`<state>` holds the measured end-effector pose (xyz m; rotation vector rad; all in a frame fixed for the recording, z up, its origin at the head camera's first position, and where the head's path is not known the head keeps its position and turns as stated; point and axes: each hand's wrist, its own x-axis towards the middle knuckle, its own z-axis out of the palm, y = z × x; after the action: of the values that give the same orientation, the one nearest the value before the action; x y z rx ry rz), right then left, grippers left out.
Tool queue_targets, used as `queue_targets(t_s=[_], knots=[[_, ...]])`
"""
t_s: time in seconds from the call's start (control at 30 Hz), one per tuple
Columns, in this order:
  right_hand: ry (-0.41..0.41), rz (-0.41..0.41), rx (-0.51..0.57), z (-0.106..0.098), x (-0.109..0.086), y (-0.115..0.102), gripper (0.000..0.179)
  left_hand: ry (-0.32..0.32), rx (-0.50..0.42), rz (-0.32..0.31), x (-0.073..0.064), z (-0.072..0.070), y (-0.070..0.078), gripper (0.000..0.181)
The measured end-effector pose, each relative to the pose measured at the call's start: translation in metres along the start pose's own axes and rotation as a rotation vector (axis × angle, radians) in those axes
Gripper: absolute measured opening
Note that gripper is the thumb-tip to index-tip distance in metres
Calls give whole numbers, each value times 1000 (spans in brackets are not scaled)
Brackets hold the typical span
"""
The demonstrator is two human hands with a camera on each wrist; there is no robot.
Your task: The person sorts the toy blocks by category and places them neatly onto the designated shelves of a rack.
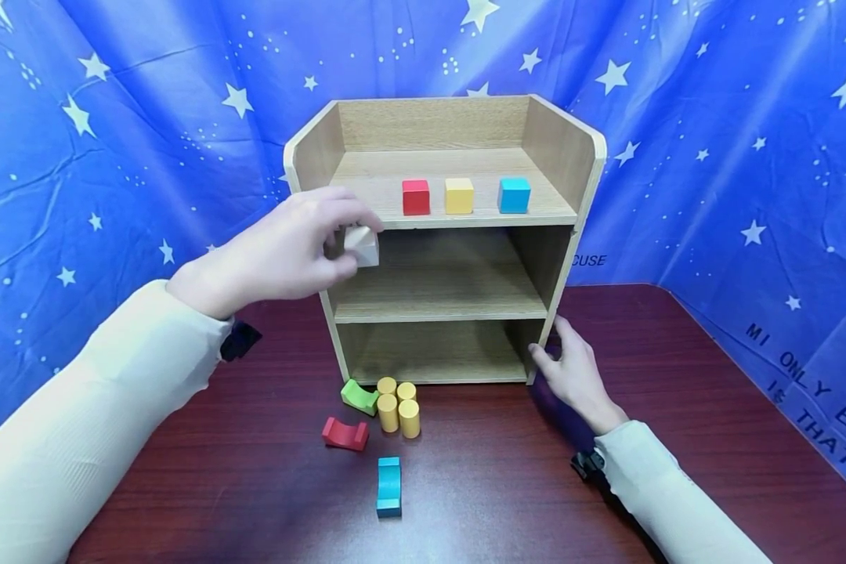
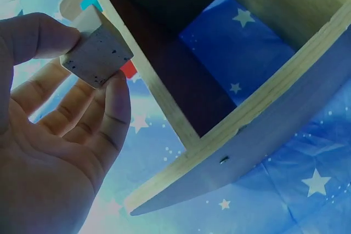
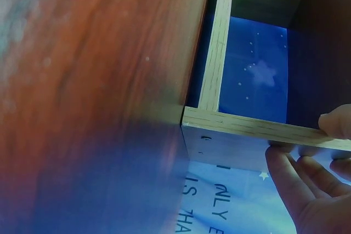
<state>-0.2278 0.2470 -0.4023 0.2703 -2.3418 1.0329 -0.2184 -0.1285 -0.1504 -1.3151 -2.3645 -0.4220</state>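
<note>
In the head view my left hand (image 1: 289,243) pinches a plain wooden cube (image 1: 362,246) between thumb and fingers, in front of the top board's left end. The left wrist view shows the same pale cube (image 2: 97,53) with small dark specks on one face. My right hand (image 1: 574,372) grips the lower right side panel of the wooden shelf (image 1: 440,321). Its thumb lies at the panel's front edge (image 3: 258,126), its fingers against the outer face. A red cube (image 1: 416,197), a yellow cube (image 1: 459,196) and a blue cube (image 1: 514,196) sit in a row on the top board.
On the dark red table (image 1: 254,486), several yellow cylinders (image 1: 399,407) stand together before the shelf. A green arch block (image 1: 359,397) lies beside them, with a red arch block (image 1: 345,434) and a blue arch block (image 1: 389,487) nearer. Blue star-printed cloth (image 1: 183,94) hangs behind.
</note>
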Motion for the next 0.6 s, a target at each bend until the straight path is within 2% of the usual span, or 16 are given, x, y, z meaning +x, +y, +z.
queue_targets(t_s=[0.2, 0.43, 0.6], knots=[[-4, 2, 8, -1, -1, -1, 43, 6, -12, -43, 8, -4, -6, 33], [-4, 18, 2, -1, 0, -1, 43, 26, 15, -36, 15, -4, -16, 35], [-3, 13, -12, -1, -1, 0, 43, 16, 21, -71, 19, -5, -19, 37]])
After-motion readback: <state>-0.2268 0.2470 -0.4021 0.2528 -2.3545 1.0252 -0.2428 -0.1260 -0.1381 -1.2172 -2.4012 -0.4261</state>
